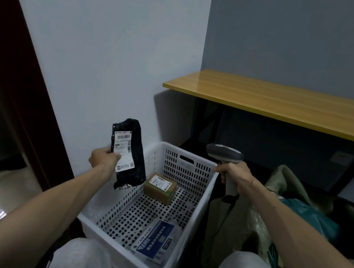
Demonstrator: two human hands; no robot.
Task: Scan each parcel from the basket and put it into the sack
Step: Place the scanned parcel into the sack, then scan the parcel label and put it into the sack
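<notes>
1. The left hand [104,158] holds a black mailer bag [131,153] upright above the left wall of the basket. Its fingers are curled round the bag's left edge, and the thumb presses on the white shipping label, which faces the camera.
2. The right hand [236,174] grips the handle of a grey barcode scanner [224,155], all fingers wrapped tight. The scanner's head points left towards the mailer bag, well apart from it.
3. The white perforated basket [189,168] stands on the floor between the person's knees.
4. A small brown cardboard box [160,187] with a label on top lies near the basket's far end.
5. A blue-and-white EMS envelope [154,240] lies flat at the near end.
6. An olive sack [239,221] sits just beside the basket's right wall, with a teal bag [312,219] showing in it.
7. A wooden-topped table [286,105] stands behind.
</notes>
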